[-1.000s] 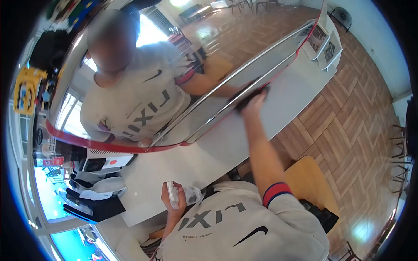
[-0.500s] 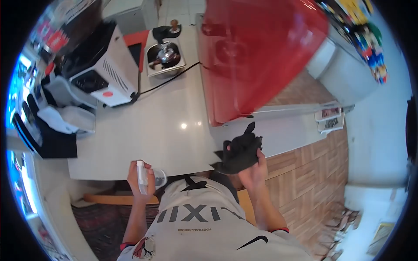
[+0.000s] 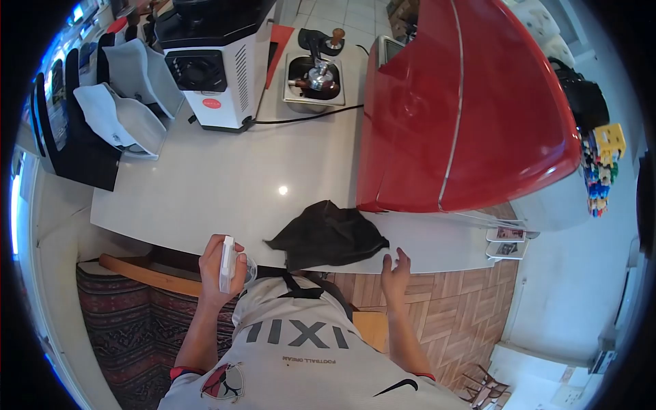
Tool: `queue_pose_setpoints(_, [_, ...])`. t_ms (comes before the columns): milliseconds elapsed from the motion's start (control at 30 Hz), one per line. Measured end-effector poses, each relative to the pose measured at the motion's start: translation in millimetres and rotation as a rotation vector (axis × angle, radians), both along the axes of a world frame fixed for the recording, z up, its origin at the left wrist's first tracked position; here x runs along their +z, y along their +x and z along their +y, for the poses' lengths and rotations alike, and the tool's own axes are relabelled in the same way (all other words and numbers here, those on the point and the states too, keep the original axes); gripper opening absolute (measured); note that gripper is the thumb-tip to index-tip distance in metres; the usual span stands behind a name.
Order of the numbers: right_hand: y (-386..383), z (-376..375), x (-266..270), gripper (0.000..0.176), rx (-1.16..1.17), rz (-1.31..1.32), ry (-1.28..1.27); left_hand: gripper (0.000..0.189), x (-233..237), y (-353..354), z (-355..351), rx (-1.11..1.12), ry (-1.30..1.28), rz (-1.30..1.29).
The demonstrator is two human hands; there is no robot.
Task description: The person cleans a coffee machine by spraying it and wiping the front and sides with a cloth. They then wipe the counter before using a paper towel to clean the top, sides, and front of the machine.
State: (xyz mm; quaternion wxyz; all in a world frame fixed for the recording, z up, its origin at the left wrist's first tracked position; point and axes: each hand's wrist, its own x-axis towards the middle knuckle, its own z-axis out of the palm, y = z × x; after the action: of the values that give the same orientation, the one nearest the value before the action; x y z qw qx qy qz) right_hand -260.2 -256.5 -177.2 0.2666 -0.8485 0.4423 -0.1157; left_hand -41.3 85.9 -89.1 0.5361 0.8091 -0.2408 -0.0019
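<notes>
Two hands sit low in frame: left hand point(image 3: 213, 275), fingers wrapped round the spray bottle point(image 3: 227, 263); right hand point(image 3: 394, 271) spread open, empty. Black cloth point(image 3: 328, 236) lies loose at the worktop point(image 3: 205, 191) edge, centre frame, just beside those open fingers. Picking it up calls for a short reach up-left.

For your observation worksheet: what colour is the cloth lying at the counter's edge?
The cloth is plain black; the head view shows it best.
</notes>
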Motion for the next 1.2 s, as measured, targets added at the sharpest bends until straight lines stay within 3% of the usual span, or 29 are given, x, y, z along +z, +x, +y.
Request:
queue_pose_setpoints(33, [15.0, 14.4, 15.4, 0.058, 0.004, 0.003, 0.008, 0.007, -0.2, -1.1, 2.6, 0.004, 0.008, 0.003])
queue_pose_setpoints(100, [55.2, 57.5, 35.0, 0.068, 0.349, -0.09, -0.083, 0.007, -0.5, 0.6, 6.3, 0.03, -0.02, 0.066])
queue_pose_setpoints(167, [90.9, 86.3, 13.8, 0.081, 0.496, 0.168, -0.3, 0.007, 2.7, 1.8, 5.4, 0.021, 0.008, 0.041])
queue_pose_setpoints(233, [122.9, 113.8, -15.7, 0.09, 0.471, 0.317, -0.276, 0.007, 6.1, 4.2, 8.6, 0.024, 0.032, 0.015])
queue_pose_setpoints(367, [196.1, 116.6, -26.9, 0.091, 0.894, 0.12, -0.326, 0.01, 9.2, 2.0, 23.2, 0.089, 0.043, -0.014])
queue_pose_setpoints(433, [246.0, 89.9, -39.7, 0.079, 0.782, 0.105, -0.434, 0.012, 10.4, -3.8, 30.5, 0.12, 0.08, -0.007])
queue_pose_setpoints(500, [292.9, 54.8, -53.6, 0.069, 0.455, 0.116, -0.521, 0.013, 11.9, -11.7, 36.2, 0.167, 0.096, 0.022])
queue_pose_setpoints(600, [346.2, 27.1, -58.2, 0.069, 0.099, 0.206, -0.401, 0.015, 8.5, -24.7, 48.7, 0.241, 0.136, 0.036])
queue_pose_setpoints(867, [392.8, -36.4, -63.0, 0.065, 0.092, 0.254, -0.445, 0.015, 1.8, -47.3, 62.5, 0.322, 0.13, 0.037])
queue_pose_setpoints(933, [399.7, -39.3, -58.9, 0.063, 0.083, 0.126, -0.317, 0.015, 2.1, -55.4, 68.3, 0.369, 0.115, 0.067])
queue_pose_setpoints(1100, [355.6, 16.7, -78.4, 0.065, 0.206, 0.265, -0.54, 0.015, -4.3, -64.5, 75.3, 0.399, 0.106, 0.105])
queue_pose_setpoints(1200, [323.5, 77.1, -63.3, 0.067, 0.45, 0.183, -0.552, 0.015, -4.3, -61.3, 71.7, 0.369, 0.105, 0.144])
